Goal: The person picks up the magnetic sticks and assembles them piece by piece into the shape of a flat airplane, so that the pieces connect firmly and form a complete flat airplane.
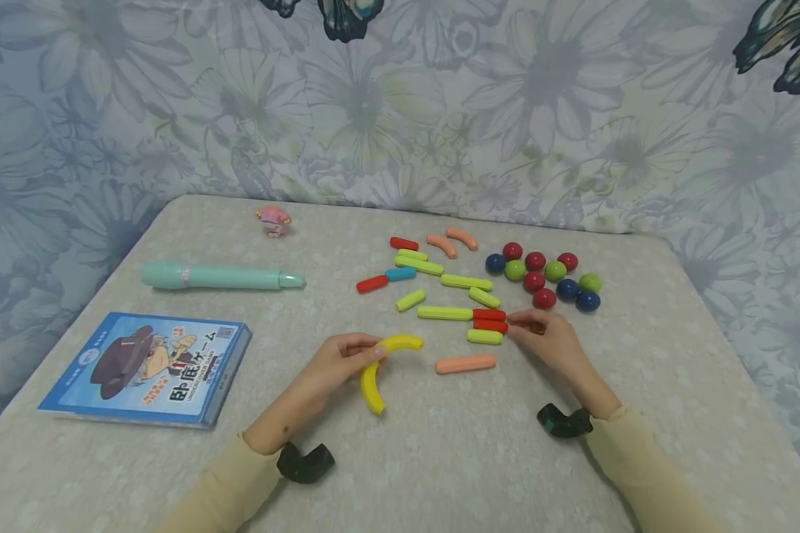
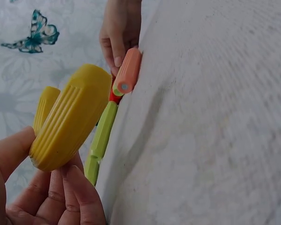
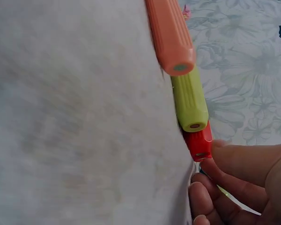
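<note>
Lying well to the right of the left grip [image 1: 333, 367] and directly at the fingertips of the right grip [image 1: 550, 342]: the front red piece [image 1: 490, 326], so judge the right as by far the nearer. Read the long axis as left to right across the surface [image 1: 440, 451], with the right end pinched between right thumb and forefinger. Just beyond, nearly parallel, the back red piece [image 1: 490, 314], set end to end with the long green rod [image 1: 444, 313]; just on the near side, the short green piece [image 1: 484, 337].

Clamped between left thumb and fingers, the curved yellow pieces [image 1: 371, 387], with one arc toward the red end and the other down toward the person. Cannot tell how joined, with the thumb over the meeting point. Between both hands, touched by neither and also crosswise, the salmon rod [image 1: 467, 364].
</note>
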A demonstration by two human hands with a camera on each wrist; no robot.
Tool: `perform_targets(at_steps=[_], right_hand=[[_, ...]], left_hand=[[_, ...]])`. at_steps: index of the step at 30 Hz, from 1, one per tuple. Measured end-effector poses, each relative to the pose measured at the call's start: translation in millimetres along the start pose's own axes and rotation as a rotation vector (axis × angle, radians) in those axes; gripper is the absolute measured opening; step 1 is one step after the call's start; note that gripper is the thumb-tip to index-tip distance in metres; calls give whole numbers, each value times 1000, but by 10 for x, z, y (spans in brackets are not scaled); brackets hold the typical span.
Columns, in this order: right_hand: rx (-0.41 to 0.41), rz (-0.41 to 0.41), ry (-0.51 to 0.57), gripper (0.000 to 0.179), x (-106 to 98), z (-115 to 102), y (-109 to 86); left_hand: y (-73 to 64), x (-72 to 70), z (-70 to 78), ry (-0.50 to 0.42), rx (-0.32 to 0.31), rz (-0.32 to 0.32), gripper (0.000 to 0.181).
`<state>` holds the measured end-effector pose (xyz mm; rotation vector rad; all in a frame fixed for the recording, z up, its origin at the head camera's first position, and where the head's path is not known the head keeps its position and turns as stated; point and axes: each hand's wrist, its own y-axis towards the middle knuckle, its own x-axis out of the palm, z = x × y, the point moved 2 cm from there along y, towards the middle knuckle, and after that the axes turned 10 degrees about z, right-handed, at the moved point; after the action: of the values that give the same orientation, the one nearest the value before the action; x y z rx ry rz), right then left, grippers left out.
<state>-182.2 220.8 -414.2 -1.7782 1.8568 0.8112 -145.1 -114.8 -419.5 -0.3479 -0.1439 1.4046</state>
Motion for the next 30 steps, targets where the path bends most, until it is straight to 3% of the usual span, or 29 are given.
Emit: perform_targets(at_steps=[5,11,16,22,27,30], right_hand=[[9,-8,-46,26,31,11,56],[-55,-16,-39,22,60,12,64],[-53,0,-4,22,51,12,32],[-44,7,170,22,-9,-132,-18],[17,-86,413,24,40,-359,-128],[72,-136,473,26,105,-458,-199]], left_hand=[[24,-24,3,-11,-34,29,41],[30,-22,4,-32,-33,29,40],[21,-28,-21,-39,-32,28,39],[10,8,-43,-87,-19,-6,39],[-19,80,-8,-136,3,-55,39],[-39,108,25,-145,15,-56,38]])
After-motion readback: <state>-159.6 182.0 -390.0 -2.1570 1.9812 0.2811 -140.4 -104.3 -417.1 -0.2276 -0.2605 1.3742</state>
